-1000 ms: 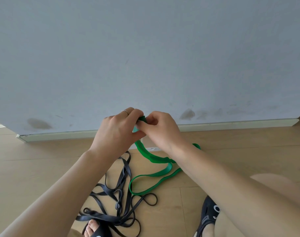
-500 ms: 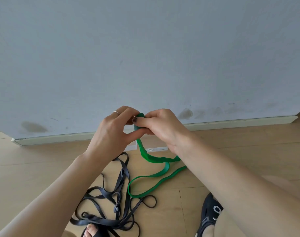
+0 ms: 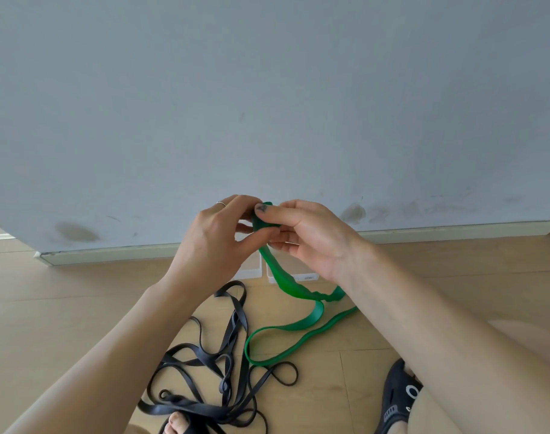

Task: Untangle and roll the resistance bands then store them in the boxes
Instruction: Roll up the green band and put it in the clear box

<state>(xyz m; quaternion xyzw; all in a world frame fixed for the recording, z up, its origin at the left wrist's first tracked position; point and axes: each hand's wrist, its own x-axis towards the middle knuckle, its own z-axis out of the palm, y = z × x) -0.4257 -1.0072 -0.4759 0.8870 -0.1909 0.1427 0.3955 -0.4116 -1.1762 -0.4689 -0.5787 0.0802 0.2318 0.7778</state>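
Note:
A green resistance band (image 3: 298,324) hangs from both hands and trails in a loop on the wooden floor. My left hand (image 3: 214,242) and my right hand (image 3: 311,236) meet in front of the wall and pinch a small rolled end of the green band between thumbs and fingers. A tangle of black resistance bands (image 3: 217,377) lies on the floor below my left forearm. Two clear boxes (image 3: 298,275) stand against the skirting behind the hands, mostly hidden by them.
A grey-blue wall (image 3: 267,104) with a pale skirting board (image 3: 455,231) fills the upper view. My right foot in a black sandal (image 3: 399,399) is at the bottom right, my left toes (image 3: 176,424) at the bottom edge on the black bands.
Both hands have turned the rolled end a little; my right thumb now lies over the top of the roll. The green band's slack has drawn slightly upward.

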